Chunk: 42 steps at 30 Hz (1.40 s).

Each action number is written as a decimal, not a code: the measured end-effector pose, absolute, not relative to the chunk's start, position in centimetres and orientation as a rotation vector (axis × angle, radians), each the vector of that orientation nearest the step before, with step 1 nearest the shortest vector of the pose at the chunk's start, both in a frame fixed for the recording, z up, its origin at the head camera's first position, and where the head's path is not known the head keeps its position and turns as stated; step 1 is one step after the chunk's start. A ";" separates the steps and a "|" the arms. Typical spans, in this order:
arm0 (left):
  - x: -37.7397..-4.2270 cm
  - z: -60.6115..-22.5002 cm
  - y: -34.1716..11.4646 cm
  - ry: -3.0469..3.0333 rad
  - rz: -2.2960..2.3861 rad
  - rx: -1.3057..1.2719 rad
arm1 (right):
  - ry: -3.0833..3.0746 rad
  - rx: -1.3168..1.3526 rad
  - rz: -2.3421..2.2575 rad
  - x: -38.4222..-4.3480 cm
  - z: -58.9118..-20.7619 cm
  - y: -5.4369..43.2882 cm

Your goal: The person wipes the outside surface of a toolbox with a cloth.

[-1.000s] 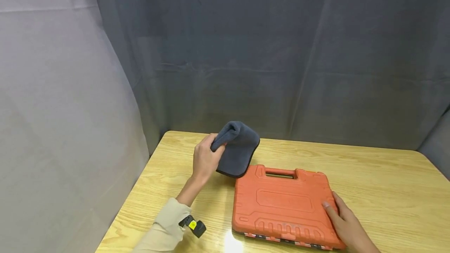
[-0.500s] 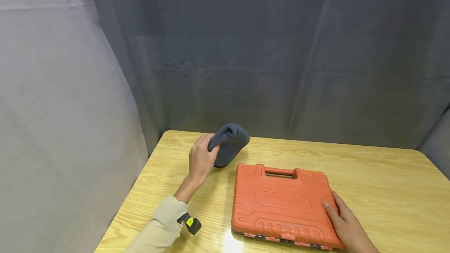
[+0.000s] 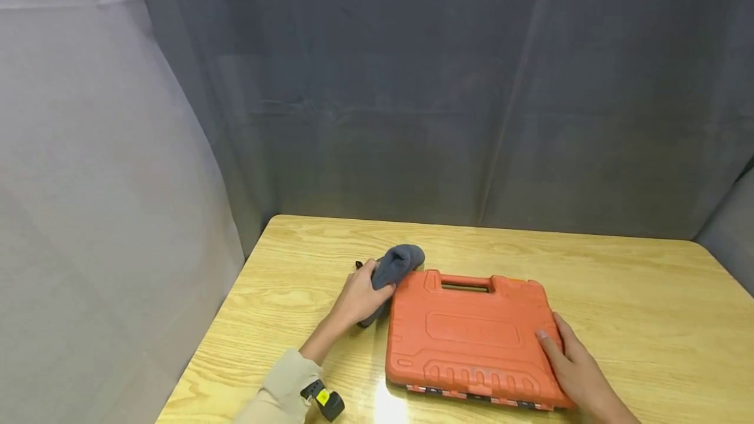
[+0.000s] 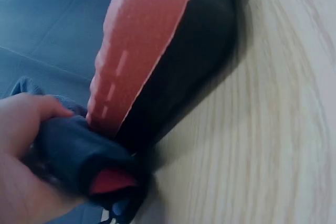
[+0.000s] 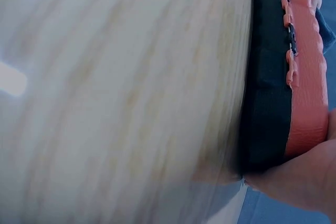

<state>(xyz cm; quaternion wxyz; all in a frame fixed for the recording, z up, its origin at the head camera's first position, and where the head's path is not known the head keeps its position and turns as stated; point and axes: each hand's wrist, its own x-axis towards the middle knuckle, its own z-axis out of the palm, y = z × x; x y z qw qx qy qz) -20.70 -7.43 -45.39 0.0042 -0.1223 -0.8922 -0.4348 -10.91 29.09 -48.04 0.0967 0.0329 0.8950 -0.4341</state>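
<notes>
My left hand (image 3: 360, 296) grips a bunched dark blue-grey cloth (image 3: 398, 263) at the left side of an orange-red tool case (image 3: 471, 329). In the left wrist view the folded cloth (image 4: 86, 156) touches the end of the case (image 4: 147, 40), and a red patch shows inside its fold. The case lies flat with its moulded lid up, its black base below and its handle toward the back. On its right edge my right hand (image 3: 574, 365) holds on, thumb on the lid and fingers along the side. The right wrist view shows that hand (image 5: 299, 182) at the case's corner.
A wooden table (image 3: 648, 319) carries the case. Behind it hangs a dark grey curtain (image 3: 412, 97), and a lighter grey one (image 3: 106, 182) hangs on the left. A black strap with a small camera (image 3: 324, 399) sits on the left sleeve.
My left hand first moves the cloth left off the case's back-left corner, then brings it lower and nearer, against the case's left side. The right hand stays on the case.
</notes>
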 end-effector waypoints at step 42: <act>-15.6 -46.5 -8.8 -2.953 -1.579 -0.474 | 2.551 0.310 -1.393 -11.0 -48.3 27.2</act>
